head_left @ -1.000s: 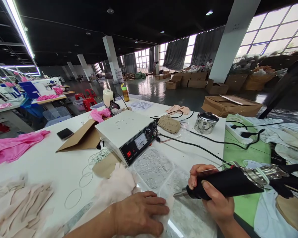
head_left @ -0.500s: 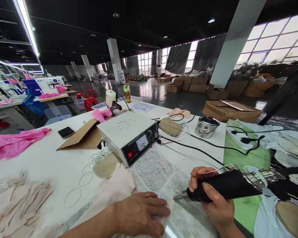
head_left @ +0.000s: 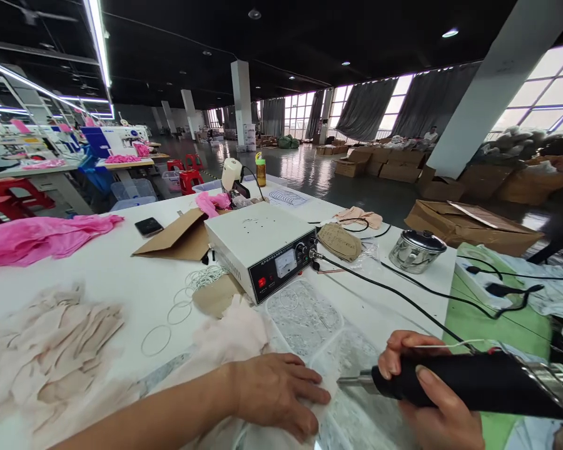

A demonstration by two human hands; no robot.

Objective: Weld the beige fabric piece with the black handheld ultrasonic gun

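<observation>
My left hand (head_left: 279, 395) lies flat, fingers spread, on sheer pale pink fabric (head_left: 237, 328). Beneath the fabric is a grey, marble-patterned board (head_left: 304, 312) with a clear surface. Wrapped around the black grip of a handheld ultrasonic tool (head_left: 469, 381), my right hand (head_left: 431, 390) holds it nearly level. Its narrow metal tip points left at the fabric edge, just right of my left fingertips; whether it touches the cloth I cannot tell. A black cable runs from the tool area to a white control box (head_left: 253, 234) with a dial and a red switch.
Thin white elastic loops (head_left: 157, 340) lie beside the box. Crumpled beige fabric (head_left: 51, 350) and pink cloth (head_left: 47, 237) are on the left. A phone (head_left: 149, 226), folded cardboard (head_left: 176, 237), a lidded steel pot (head_left: 416, 251) and a power strip (head_left: 481, 284) stand around.
The view has turned left, so the scene sits farther right. The tool looks more level, its tip still near my left fingers. My left hand stays flat on the fabric.
</observation>
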